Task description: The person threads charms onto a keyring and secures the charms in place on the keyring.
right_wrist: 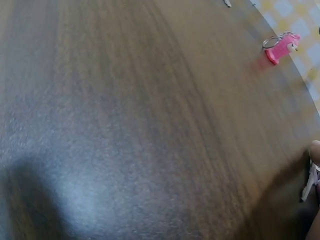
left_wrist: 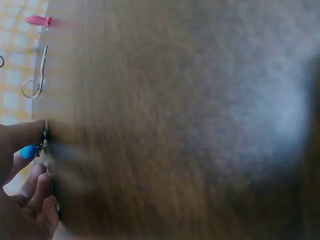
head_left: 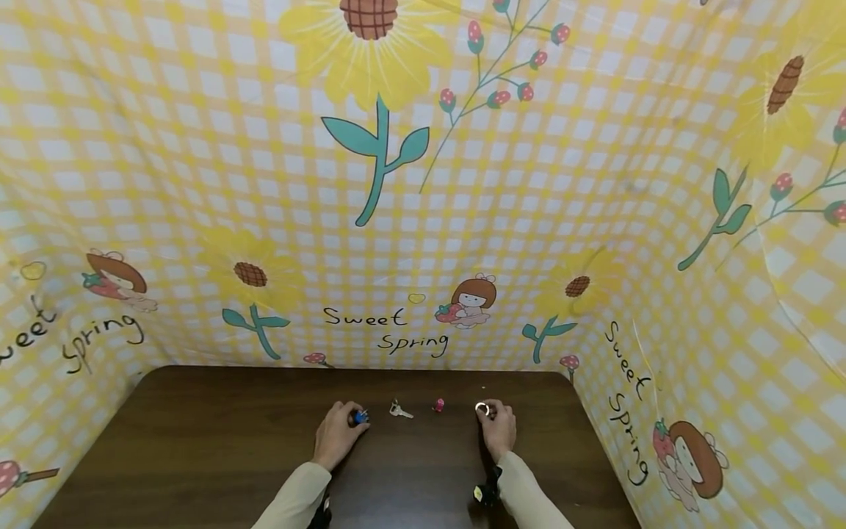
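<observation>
My left hand [head_left: 337, 432] pinches a small blue trinket [head_left: 360, 416] with metal parts at the table's left middle. Fingers partly cover the blue trinket [left_wrist: 28, 151] in the left wrist view. On the other side, my right hand [head_left: 499, 428] holds a shiny key ring [head_left: 482, 408] between thumb and finger; a silvery key [right_wrist: 310, 184] shows at that hand in the right wrist view. Between the hands lie a silver key [head_left: 400, 411] with a ring and a pink charm [head_left: 439, 405]. The pink charm [right_wrist: 282, 48] has its own metal ring.
A dark brown wooden table [head_left: 410, 470] carries everything. Yellow-and-white checked cloth [head_left: 423, 257] with flowers and lettering hangs behind it and along both sides. A black strapped device [head_left: 487, 494] sits at my right wrist.
</observation>
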A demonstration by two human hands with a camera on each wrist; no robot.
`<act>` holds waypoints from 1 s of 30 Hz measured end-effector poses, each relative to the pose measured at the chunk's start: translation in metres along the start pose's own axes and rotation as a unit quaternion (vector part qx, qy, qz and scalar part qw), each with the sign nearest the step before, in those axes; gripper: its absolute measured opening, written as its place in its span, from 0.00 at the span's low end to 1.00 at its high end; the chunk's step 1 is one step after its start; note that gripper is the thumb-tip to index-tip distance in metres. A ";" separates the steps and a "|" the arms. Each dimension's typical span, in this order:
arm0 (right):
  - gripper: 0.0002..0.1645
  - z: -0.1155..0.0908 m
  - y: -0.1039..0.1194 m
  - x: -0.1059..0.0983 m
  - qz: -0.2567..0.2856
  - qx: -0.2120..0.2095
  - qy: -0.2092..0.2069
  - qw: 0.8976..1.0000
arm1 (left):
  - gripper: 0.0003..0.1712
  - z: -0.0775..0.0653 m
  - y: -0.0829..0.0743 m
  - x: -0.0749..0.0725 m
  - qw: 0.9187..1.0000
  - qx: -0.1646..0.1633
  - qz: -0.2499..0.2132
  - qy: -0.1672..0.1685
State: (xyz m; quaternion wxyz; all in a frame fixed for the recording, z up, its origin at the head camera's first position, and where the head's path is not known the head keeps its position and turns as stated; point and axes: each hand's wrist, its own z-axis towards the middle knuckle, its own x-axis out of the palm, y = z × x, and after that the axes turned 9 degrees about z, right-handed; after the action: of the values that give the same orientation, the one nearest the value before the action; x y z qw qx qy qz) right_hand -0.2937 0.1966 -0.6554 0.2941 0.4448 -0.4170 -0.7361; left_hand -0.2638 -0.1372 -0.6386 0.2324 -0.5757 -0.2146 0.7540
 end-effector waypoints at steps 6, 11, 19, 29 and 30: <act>0.11 0.003 -0.002 -0.001 0.006 0.019 -0.017 1.000 | 0.13 0.003 -0.002 0.002 1.000 -0.018 0.007 0.001; 0.11 0.003 -0.001 -0.005 0.009 0.036 0.002 0.999 | 0.14 0.005 -0.002 0.005 1.000 -0.015 0.010 -0.004; 0.09 0.005 -0.002 -0.010 0.038 0.040 0.014 0.998 | 0.16 0.007 -0.002 0.006 1.000 -0.015 -0.005 0.008; 0.07 0.010 -0.002 -0.021 0.067 0.028 0.046 0.996 | 0.15 0.008 -0.007 0.000 0.998 -0.046 -0.037 0.012; 0.07 0.009 -0.001 -0.022 0.065 0.029 0.046 0.996 | 0.15 0.008 -0.006 0.001 0.998 -0.049 -0.040 0.011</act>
State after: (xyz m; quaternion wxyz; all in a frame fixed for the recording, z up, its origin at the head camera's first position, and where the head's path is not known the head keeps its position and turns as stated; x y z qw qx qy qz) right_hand -0.2927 0.2181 -0.6447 0.3469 0.4585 -0.4519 -0.6820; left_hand -0.2710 -0.1321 -0.6338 0.2361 -0.5856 -0.2715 0.7264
